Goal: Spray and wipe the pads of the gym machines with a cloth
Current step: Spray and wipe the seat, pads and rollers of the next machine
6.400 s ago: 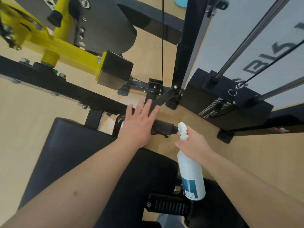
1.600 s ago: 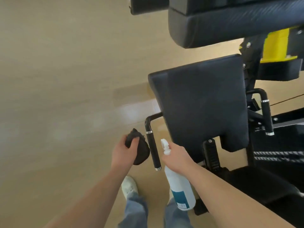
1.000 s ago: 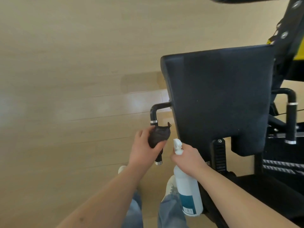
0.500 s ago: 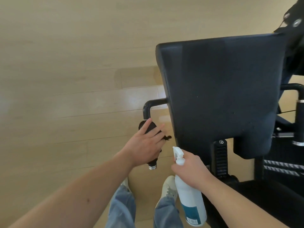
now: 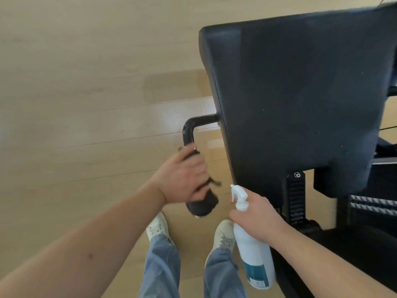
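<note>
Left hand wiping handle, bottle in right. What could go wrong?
1. The nozzle of the spray bottle faces the left hand, not the pad; a squeeze could wet the floor by the shoes, a slip hazard.
2. The cloth on the handle has a loose end sticking out; it may slip free.

The handle (image 5: pixel 189 129) projects left of the pad (image 5: pixel 300 100), with left hand (image 5: pixel 182 179) and cloth (image 5: pixel 202 204) around it; spray bottle (image 5: pixel 254 257) in right hand (image 5: pixel 255 216) lies right of the handle, shoes (image 5: pixel 158 225) on floor (image 5: pixel 75 104) below.

left hand (image 5: pixel 182 181): fingers (image 5: pixel 198 168) curled round cloth (image 5: pixel 203 204) | right hand (image 5: pixel 255 216): gripping spray bottle (image 5: pixel 255 261)
</note>
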### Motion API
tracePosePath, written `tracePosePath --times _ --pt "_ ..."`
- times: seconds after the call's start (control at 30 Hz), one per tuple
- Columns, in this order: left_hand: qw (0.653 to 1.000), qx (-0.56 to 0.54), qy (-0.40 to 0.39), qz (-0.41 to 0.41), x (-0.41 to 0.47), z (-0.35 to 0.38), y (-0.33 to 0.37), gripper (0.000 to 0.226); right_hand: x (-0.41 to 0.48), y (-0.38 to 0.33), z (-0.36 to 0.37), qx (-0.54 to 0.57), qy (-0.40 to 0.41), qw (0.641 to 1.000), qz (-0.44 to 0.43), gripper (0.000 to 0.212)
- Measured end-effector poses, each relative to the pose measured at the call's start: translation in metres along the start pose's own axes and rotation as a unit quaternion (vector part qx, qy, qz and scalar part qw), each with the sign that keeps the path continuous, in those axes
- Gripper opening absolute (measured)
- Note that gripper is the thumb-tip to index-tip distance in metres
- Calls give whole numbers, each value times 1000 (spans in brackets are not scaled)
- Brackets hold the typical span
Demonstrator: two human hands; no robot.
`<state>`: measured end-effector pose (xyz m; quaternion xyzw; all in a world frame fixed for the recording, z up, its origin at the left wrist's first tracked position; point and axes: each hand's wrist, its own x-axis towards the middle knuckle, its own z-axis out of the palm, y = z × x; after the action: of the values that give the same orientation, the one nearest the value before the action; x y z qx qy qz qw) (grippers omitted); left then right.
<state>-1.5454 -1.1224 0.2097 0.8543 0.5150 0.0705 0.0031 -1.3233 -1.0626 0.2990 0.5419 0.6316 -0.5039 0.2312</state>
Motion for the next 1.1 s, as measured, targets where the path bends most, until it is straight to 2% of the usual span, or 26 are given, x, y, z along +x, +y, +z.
tracePosePath --times 0.1,0.2,0.4,0.47,0.57,0.6,0.67,0.73,0.77,0.87,0.9,0.97,1.07,1.1 --pt "996 -1 5 -85 2 -6 -8 29 3 -2 0 -8 14 1000 16 18" --pt "977 -58 -11 -205 -14 7 30 38 4 -6 1 -11 33 999 9 18" --pt "945 -126 -55 -298 -32 21 88 48 -4 -17 9 14 17 1000 -11 11" --pt "944 -115 -35 -308 -17 10 80 49 -4 -19 12 17 16 1000 -7 10" --pt "949 -50 36 -309 11 -13 56 46 -2 -21 15 14 29 999 8 15" --pt "951 -31 28 -307 18 -17 53 48 -1 -22 16 14 34 999 9 16" --pt "941 -61 -50 -330 20 -9 66 51 0 -23 18 14 42 999 4 16" --pt "900 -155 -94 -397 6 9 88 54 -2 -24 19 13 46 999 -2 17" --pt "891 -188 -115 -398 -1 17 98 54 -4 -24 19 14 47 999 -5 18" --pt "920 -192 -194 -281 -18 35 118 49 -11 -23 21 16 38 999 -3 21" --pt "921 -191 -208 -270 -21 34 117 49 -13 -21 22 16 36 999 -2 20" --pt "914 -204 -180 -300 -16 19 104 45 -16 -18 22 14 33 999 4 17" --pt "892 -191 -65 -405 23 -19 52 42 -18 -15 20 11 26 1000 14 13" --pt "881 -189 -51 -431 39 -30 34 43 -18 -15 20 9 25 1000 16 12"
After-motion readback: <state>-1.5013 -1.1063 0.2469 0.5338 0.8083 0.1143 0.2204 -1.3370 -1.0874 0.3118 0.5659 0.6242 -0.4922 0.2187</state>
